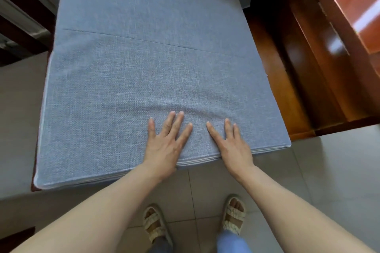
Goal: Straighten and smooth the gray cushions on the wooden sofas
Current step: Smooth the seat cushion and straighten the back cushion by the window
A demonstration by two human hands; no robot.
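Near front edge of gray cushion (pixel 144 63): left hand (pixel 164 146) and right hand (pixel 234 148) flat, fingers spread, pressing fabric.

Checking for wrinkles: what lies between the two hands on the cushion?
Head view: only bare gray cushion fabric, slightly rippled, lies between the left hand and right hand.
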